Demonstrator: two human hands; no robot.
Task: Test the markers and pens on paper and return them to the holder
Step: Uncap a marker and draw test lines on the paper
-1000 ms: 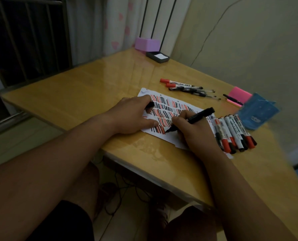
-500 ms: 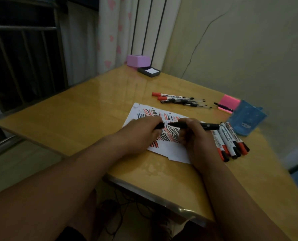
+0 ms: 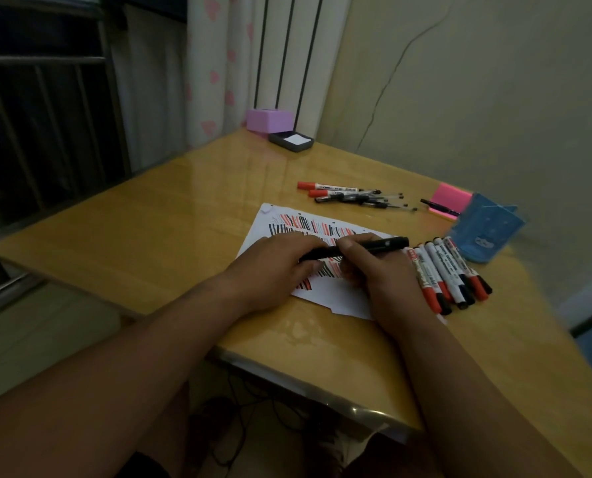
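The left hand (image 3: 275, 267) curls its fingers round the left end of a slim black marker (image 3: 387, 244), while the right hand (image 3: 382, 281) pinches the barrel between thumb and forefinger. The marker lies nearly level between them, just above a white sheet of paper (image 3: 332, 300) covered in short red and black strokes. Whether the cap is fully seated is hidden by the left fingers.

Just beside the right hand, a row of cylindrical white-barrelled markers (image 3: 443, 270) with red and black caps lies side by side, partly on the paper's edge. Beyond them sits the blue plastic holder (image 3: 484, 232), angular and box-shaped, near the wall. A flat pink sticky-note pad (image 3: 451, 196) lies next to it with a black pen (image 3: 437, 206) across it. Farther back, two red-capped markers (image 3: 325, 189) and a loose cluster of thin pens (image 3: 374, 200) lie together.

All rest on a glossy, yellow wooden table (image 3: 149, 232). At its far corner stand a pink box (image 3: 268, 120) and a dark shallow tray (image 3: 291, 142).
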